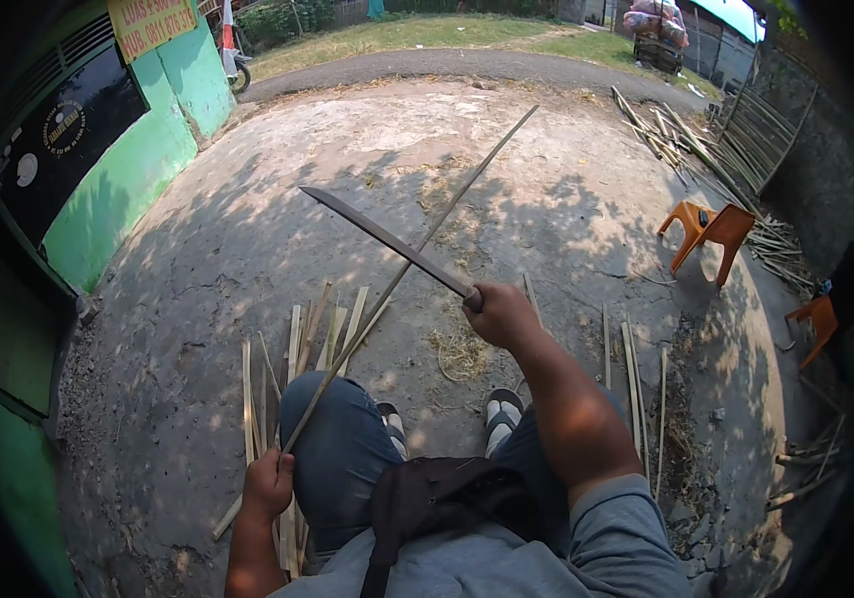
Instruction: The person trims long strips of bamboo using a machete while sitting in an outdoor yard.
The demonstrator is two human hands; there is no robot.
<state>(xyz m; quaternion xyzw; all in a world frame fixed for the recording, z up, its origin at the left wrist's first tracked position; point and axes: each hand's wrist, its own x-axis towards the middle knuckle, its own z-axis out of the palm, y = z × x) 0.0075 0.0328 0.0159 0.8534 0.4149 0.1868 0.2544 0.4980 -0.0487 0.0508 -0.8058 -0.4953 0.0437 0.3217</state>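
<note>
My right hand (502, 315) is closed round the handle of a machete (372, 229), whose long dark blade points up and to the left. In my left hand (268, 484) is the near end of a long, thin bamboo strip (472, 179), slanting away over my left knee toward the far right. Blade and strip cross in the middle of the view; whether they touch I cannot tell. Several split bamboo pieces (293, 344) lie beside and beyond my left leg. More bamboo strips (634, 394) lie to the right of my right leg.
An orange plastic chair (711, 231) with a small dark object on its seat stands at the right. Behind it, bamboo poles (691, 149) are heaped along a wall. A green building (113, 204) borders the left. A road (397, 66) crosses the far side.
</note>
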